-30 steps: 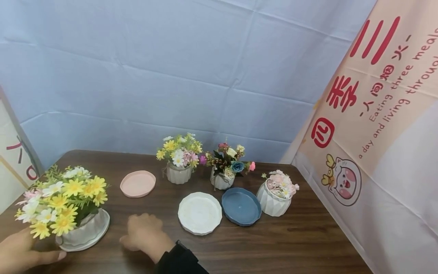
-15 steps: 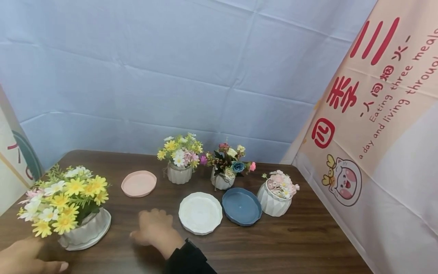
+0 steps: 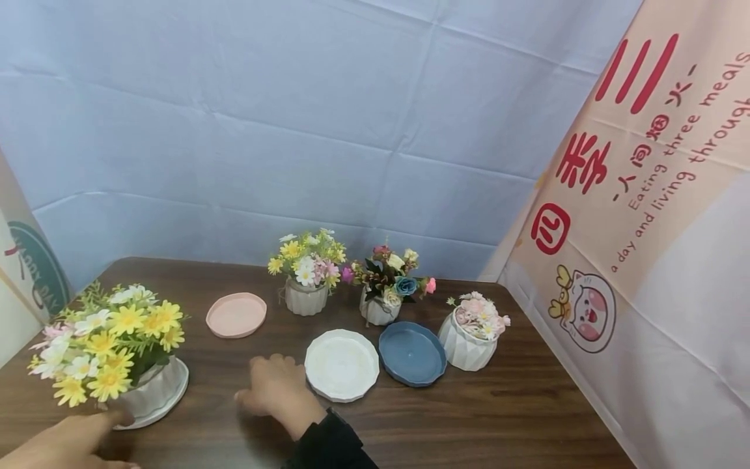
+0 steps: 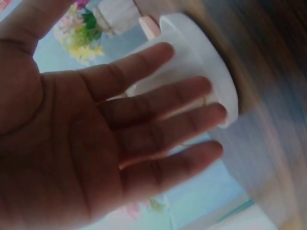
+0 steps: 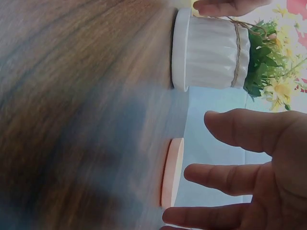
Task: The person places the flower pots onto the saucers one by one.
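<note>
At the left of the head view, a white ribbed flower pot [image 3: 146, 395] of yellow, white and pink daisies stands on a white saucer [image 3: 180, 391]. My left hand [image 3: 73, 440] is beside this pot's near side; in the left wrist view its fingers [image 4: 163, 134] are straight and spread, holding nothing. Whether they touch the pot cannot be told. My right hand [image 3: 282, 394] hovers over the table, between that pot and a white scalloped saucer [image 3: 342, 365]. The right wrist view shows its fingers [image 5: 220, 178] extended with nothing in them, and the potted daisies [image 5: 216, 52] farther off.
A pink saucer [image 3: 236, 315] lies behind my hands. Right of the white scalloped saucer sits a blue saucer [image 3: 413, 354]. Along the back stand a daisy pot [image 3: 306, 298], a mixed-flower pot [image 3: 379, 310] and a faceted white pot [image 3: 467, 344] on the dark wooden table [image 3: 498, 423].
My left hand has come away from its place at the pot's left side and shifted right and nearer me. My right hand has moved right, toward the white scalloped saucer. The pots and saucers stay put.
</note>
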{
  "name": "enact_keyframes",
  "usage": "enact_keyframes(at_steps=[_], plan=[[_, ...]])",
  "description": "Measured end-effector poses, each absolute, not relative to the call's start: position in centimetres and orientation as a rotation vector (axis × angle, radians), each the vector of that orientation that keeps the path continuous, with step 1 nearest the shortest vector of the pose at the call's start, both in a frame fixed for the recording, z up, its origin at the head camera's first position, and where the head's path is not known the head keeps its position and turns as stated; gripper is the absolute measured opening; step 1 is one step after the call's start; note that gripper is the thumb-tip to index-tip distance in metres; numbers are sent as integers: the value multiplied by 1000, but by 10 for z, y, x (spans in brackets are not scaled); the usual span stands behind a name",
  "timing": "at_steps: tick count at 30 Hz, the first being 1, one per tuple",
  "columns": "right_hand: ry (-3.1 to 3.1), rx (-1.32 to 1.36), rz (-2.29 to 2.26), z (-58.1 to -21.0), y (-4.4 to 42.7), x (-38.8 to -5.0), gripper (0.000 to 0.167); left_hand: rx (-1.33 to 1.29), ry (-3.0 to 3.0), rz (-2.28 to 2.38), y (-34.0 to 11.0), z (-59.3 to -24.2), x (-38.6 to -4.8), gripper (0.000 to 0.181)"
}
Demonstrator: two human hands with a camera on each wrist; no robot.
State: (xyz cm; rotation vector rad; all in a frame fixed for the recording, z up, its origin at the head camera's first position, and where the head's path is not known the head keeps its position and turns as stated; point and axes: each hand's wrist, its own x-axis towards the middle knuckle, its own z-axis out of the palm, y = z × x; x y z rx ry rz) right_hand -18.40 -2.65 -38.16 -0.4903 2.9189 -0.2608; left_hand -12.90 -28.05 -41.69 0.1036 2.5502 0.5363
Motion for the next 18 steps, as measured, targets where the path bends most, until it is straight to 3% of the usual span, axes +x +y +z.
enact_keyframes(at_steps=[8,18], plan=[[2918,-463,-308,-383,-22,-187,45,297,2591,645,-258,-417,-136,67],[2945,-475,-374,-384,-10,-197,49,517,2812,687,-228,-401,-134,78]])
